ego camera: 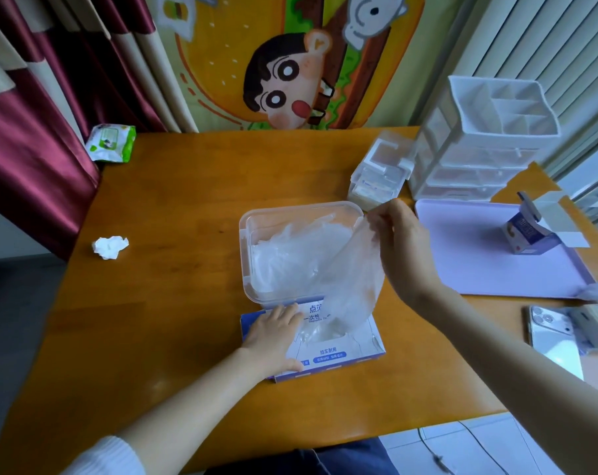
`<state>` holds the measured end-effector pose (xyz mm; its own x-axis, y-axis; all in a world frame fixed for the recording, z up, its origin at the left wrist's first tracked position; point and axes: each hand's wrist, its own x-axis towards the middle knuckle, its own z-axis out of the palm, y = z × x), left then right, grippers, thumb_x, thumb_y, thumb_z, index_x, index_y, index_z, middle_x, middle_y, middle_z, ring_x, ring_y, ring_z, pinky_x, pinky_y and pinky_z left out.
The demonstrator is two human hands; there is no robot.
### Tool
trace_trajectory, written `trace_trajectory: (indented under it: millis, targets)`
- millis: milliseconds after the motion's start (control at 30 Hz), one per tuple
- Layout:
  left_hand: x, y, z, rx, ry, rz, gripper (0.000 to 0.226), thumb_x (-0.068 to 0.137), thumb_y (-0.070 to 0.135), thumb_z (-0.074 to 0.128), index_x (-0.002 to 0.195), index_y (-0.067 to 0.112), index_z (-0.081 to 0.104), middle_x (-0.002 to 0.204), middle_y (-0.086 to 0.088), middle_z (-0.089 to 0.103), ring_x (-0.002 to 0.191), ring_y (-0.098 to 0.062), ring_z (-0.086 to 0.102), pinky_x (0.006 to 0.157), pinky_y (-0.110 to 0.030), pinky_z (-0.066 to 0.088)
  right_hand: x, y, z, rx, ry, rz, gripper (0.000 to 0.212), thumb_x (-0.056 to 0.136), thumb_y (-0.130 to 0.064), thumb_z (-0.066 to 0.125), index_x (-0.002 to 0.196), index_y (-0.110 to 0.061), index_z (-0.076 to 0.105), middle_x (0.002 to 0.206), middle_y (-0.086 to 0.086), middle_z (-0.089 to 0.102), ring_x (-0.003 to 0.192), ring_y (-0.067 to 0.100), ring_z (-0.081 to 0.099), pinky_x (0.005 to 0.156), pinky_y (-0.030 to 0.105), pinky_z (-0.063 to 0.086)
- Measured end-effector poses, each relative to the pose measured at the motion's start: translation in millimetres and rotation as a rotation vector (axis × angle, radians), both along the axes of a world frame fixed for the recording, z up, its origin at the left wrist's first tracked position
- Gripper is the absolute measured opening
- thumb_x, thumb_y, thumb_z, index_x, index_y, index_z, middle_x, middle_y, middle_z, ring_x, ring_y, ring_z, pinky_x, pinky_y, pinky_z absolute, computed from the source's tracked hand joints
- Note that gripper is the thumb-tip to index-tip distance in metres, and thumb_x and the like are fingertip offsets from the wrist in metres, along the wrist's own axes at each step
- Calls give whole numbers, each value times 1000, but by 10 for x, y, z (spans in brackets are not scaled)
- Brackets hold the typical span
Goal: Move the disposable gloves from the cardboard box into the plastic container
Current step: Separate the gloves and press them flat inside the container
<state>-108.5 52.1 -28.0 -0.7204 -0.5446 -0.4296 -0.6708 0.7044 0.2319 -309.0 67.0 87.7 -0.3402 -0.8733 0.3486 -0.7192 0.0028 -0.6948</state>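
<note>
Wipes: a green-and-white soft pack of wipes (110,142) lies at the far left corner of the orange wooden table (188,200).
Tissue: a crumpled white tissue (109,247) sits near the left edge.
Left hand: the left hand (277,334) lies flat, fingers straight, pressing on the blue-and-white cardboard box (345,354) near the front edge.
Container: a clear rectangular plastic container (244,255) touches the box's far side and holds a heap of thin translucent gloves (290,258).
Glove: one translucent disposable glove (356,279) stretches up from the box's opening.
Right hand: the right hand (404,248) pinches that glove's top above the container's right rim.
Tray: a flat lilac tray (479,269) lies by the right edge.
</note>
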Motion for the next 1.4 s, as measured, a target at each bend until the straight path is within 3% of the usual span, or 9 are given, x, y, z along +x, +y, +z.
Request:
trace_trajectory:
  millis: [300, 533, 733, 833, 967, 1100, 1167, 1267, 1400]
  targets:
    - [-131, -323, 684, 359, -154, -77, 57, 96, 48, 47, 143, 16, 39, 141, -2, 48, 121, -19, 51, 97, -28, 42, -74, -234, 171, 65, 171, 190, 12, 93, -2, 49, 89, -7, 59, 89, 3, 60, 79, 11, 49, 69, 24, 37]
    - [-251, -632, 1265, 285, 594, 372, 69, 81, 37, 73, 137, 15, 37, 128, 7, 40, 115, -9, 45, 93, -21, 36, 70, -256, 182, 120, 174, 521, 13, 86, 3, 56, 84, -5, 66, 79, -12, 57, 78, 7, 52, 71, 10, 40]
    - [-390, -646, 1150, 394, 898, 542, 13, 80, 1, 69, 83, 14, 66, 76, 2, 64, 73, -12, 59, 64, -18, 47, 99, -318, 203, 223, -191, 435, 9, 95, -10, 53, 96, -14, 61, 89, -10, 64, 76, 0, 61, 73, 24, 51]
    - [-340, -719, 1086, 415, 916, 701, 9, 87, 1, 64, 94, 4, 70, 90, -12, 71, 76, -17, 65, 67, -26, 53, -6, -237, 179, 316, -417, 347, 53, 82, -46, 53, 124, -14, 45, 115, 3, 60, 98, 5, 61, 87, 25, 52]
    - [-284, -794, 1040, 446, 924, 850, 10, 94, 6, 57, 95, 14, 63, 73, -2, 64, 61, -9, 59, 53, -10, 47, 36, -37, -7, 556, -123, 481, 97, 67, -53, 72, 142, -20, 22, 132, -5, 38, 120, 8, 45, 101, 22, 42]
    - [-260, -831, 1029, 540, 952, 932, 15, 95, 2, 55, 98, 17, 58, 72, -3, 62, 55, -6, 57, 48, -10, 46, 56, -116, -178, 456, -7, 324, 48, 86, -18, 68, 128, -15, 45, 101, -12, 54, 93, 10, 59, 91, 28, 49]
    - [-192, -863, 973, 515, 883, 915, 16, 95, 4, 53, 102, 18, 57, 78, -6, 64, 60, -9, 57, 51, -12, 46, -7, -196, -136, 370, 1, 247, 22, 89, 0, 56, 105, -14, 60, 87, -6, 63, 76, 9, 65, 74, 24, 51]
    - [-72, -933, 818, 351, 690, 844, 10, 92, 9, 59, 102, 9, 58, 100, -11, 64, 80, -17, 60, 62, -15, 45, -100, -314, -40, 331, 53, 237, 38, 82, 14, 38, 84, -13, 66, 79, -3, 66, 66, 4, 65, 61, 13, 47]
    - [-61, -926, 819, 175, 610, 573, 77, 79, 24, 77, 139, 19, 31, 143, 0, 33, 130, -14, 34, 100, -22, 30, -163, -475, 28, 434, 73, 343, 30, 87, 8, 44, 79, -14, 63, 81, -2, 67, 66, 5, 65, 62, 15, 50]
